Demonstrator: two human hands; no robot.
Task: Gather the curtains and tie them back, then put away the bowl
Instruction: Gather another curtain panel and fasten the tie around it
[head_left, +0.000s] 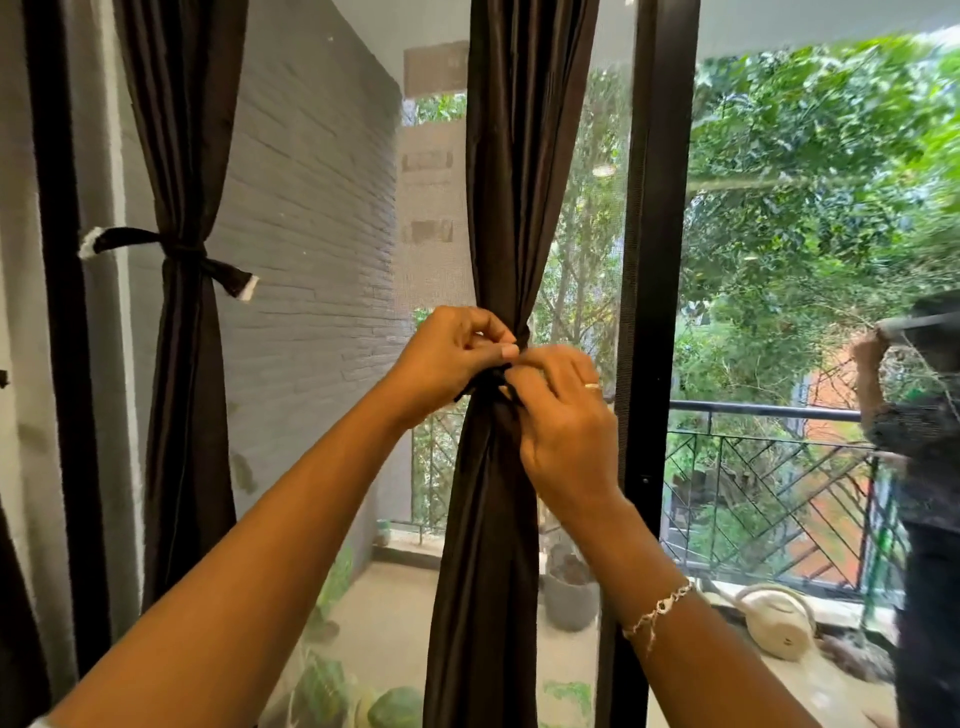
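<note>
A dark brown curtain (519, 182) hangs in the middle, gathered into a narrow bunch at its waist. A dark tie-back strap (485, 382) wraps that waist. My left hand (452, 358) pinches the strap from the left. My right hand (563, 415), with a ring on it, grips the strap's ends from the right. A second brown curtain (182, 364) at the left is bunched and held by its own knotted strap (176, 252) with white ends. No bowl is in view.
A black door frame (654, 260) stands just right of the middle curtain, with glass and mesh on either side. Beyond are a balcony railing (763, 410), plant pots (571, 597), a white watering can (779, 623) and trees. My reflection shows at the right edge.
</note>
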